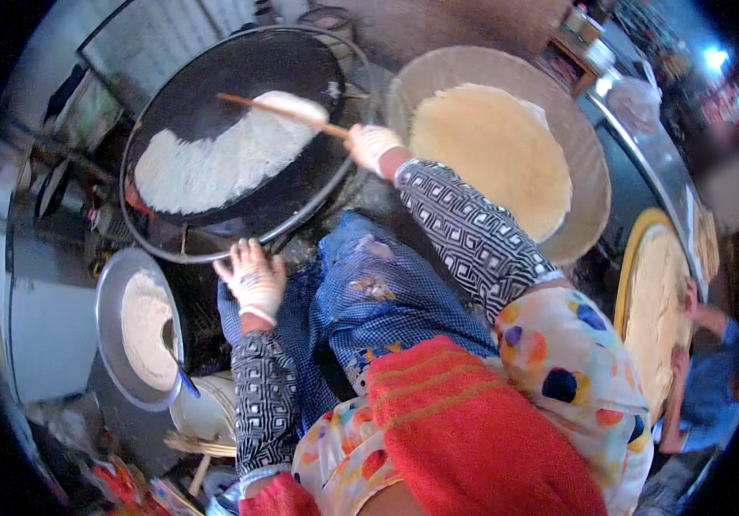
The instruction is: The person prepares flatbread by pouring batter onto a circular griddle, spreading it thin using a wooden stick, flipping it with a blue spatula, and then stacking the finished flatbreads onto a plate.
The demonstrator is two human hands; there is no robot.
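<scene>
Gloved in white, my right hand (373, 146) is closed round one end of a long wooden stick (285, 112). The stick reaches left across a round dark griddle (214, 82), over a thick heap of white batter. A curved band of this batter (214, 179) lies on the griddle's left and front part, with the back part bare and dark. At the near rim, my left hand (254, 273), also gloved, has its fingers spread and holds nothing; its fingertips are by the metal rim, and whether they touch it I cannot tell.
Right of the griddle sits a wide round tray (588, 172) with a large thin tan pancake (490, 155). A metal basin (116, 361) of pale batter with a ladle stands at left, beside a white bucket (202, 408). A co-worker (717, 378) handles flatbreads (655, 301) at far right.
</scene>
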